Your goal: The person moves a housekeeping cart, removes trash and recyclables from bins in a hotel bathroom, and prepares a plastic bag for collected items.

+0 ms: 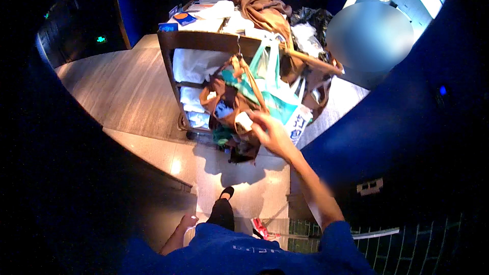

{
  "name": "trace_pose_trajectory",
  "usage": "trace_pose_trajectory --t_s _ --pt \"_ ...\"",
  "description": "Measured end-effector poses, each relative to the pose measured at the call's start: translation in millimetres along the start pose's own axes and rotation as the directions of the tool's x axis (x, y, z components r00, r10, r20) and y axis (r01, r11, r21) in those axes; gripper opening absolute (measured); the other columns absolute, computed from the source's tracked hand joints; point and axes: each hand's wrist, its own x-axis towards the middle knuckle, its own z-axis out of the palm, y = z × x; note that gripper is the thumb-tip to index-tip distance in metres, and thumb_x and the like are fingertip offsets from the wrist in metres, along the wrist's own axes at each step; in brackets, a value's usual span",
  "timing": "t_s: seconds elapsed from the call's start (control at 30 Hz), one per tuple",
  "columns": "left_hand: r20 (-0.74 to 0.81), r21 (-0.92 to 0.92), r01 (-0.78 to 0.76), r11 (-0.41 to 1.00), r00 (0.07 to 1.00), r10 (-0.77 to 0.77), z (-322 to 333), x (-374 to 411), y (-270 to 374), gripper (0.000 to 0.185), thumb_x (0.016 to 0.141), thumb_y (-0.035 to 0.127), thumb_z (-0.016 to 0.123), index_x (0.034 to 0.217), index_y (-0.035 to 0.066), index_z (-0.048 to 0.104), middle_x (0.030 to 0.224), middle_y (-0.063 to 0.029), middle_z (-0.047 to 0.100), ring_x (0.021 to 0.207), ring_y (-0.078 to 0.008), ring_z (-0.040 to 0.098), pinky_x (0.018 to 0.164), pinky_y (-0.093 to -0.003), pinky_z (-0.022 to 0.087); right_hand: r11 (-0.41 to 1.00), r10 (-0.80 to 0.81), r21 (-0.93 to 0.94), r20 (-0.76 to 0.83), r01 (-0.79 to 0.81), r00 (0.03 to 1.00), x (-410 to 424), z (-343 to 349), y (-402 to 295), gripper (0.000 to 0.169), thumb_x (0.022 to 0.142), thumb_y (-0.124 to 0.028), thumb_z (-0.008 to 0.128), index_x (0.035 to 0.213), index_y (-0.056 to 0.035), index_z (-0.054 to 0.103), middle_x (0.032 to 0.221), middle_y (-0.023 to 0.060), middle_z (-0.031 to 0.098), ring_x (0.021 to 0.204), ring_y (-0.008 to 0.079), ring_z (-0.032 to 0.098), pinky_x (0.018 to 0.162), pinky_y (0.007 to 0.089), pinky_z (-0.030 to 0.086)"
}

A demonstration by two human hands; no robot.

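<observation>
My right hand (269, 131) reaches to the front of a loaded housekeeping cart (202, 38) and has its fingers on a small white item (243, 122), perhaps a roll, at the mouth of a brown hanging pouch (229, 112). Beside the pouch hangs a green and white plastic bag (277, 97). Folded white linen (193, 67) fills the cart's shelves, and a brown cloth (261, 5) lies heaped on top. My left hand (188, 221) hangs low by my body, its fingers curled; whether it holds anything is unclear.
A red object (259, 228) lies on the floor near my feet. Black plastic bags (313, 17) sit at the cart's far right. A wooden handle (315, 61) sticks out on that side. Dark walls stand left and right, and a wall socket plate (369, 186) is at the lower right.
</observation>
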Motion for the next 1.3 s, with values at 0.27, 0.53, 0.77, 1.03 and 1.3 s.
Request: trace_pose_trajectory --t_s 0.27,0.53,0.77,1.03,1.3 --pt "-0.03 -0.367 0.031 0.93 0.999 -0.045 -84 62 193 0.013 0.082 0.012 0.059 0.086 0.001 0.066 0.076 -0.0074 0.066 0.065 -0.0135 0.063 0.058 -0.0275 0.05 0.967 0.204 -0.135 -0.098 -0.216 0.974 236 23 109 0.035 0.092 -0.031 0.041 0.103 -0.0009 0.055 0.1 0.0215 0.06 0.093 0.0381 0.057 0.082 0.0418 0.044" --pt "-0.296 -0.543 -0.528 0.653 0.848 0.439 -208 89 476 0.018 0.092 0.013 0.053 0.099 -0.001 0.06 0.093 -0.0075 0.064 0.082 -0.0119 0.059 0.074 -0.0252 0.047 0.958 0.137 0.275 -0.174 -0.085 0.975 257 40 115 0.026 0.093 -0.019 0.047 0.084 0.0014 0.059 0.067 0.001 0.054 0.061 0.0091 0.049 0.057 0.0252 0.041" --pt "-0.539 -0.014 -0.934 0.357 0.308 0.784 -323 114 743 0.018 0.092 0.011 0.052 0.09 -0.002 0.063 0.083 -0.0053 0.063 0.077 -0.0109 0.057 0.073 -0.0253 0.047 0.919 0.221 0.344 -0.04 -0.194 0.974 220 -43 22 0.019 0.095 -0.014 0.044 0.087 -0.0006 0.056 0.073 0.0025 0.054 0.065 0.0095 0.048 0.06 0.0247 0.04" --pt "-0.491 0.734 -0.478 0.482 0.116 0.864 -343 313 943 0.054 0.078 0.03 0.067 0.123 0.009 0.048 0.125 -0.0209 0.047 0.103 -0.0374 0.055 0.087 -0.0436 0.045 0.684 0.654 0.432 -0.005 -0.588 0.757 66 -100 -60 0.024 0.096 -0.016 0.045 0.09 0.0013 0.061 0.072 0.0014 0.056 0.066 0.0063 0.049 0.06 0.0225 0.041" --pt "-0.869 0.279 -0.758 0.589 0.061 0.49 -374 311 1010 0.024 0.074 0.025 0.056 0.084 0.003 0.061 0.086 -0.0232 0.063 0.082 -0.0424 0.06 0.069 -0.0459 0.047 0.595 0.801 0.463 -0.275 -0.656 0.532 -11 -99 -90 0.022 0.096 -0.015 0.048 0.087 -0.0012 0.063 0.075 -0.0025 0.055 0.066 0.0046 0.046 0.06 0.0184 0.037"
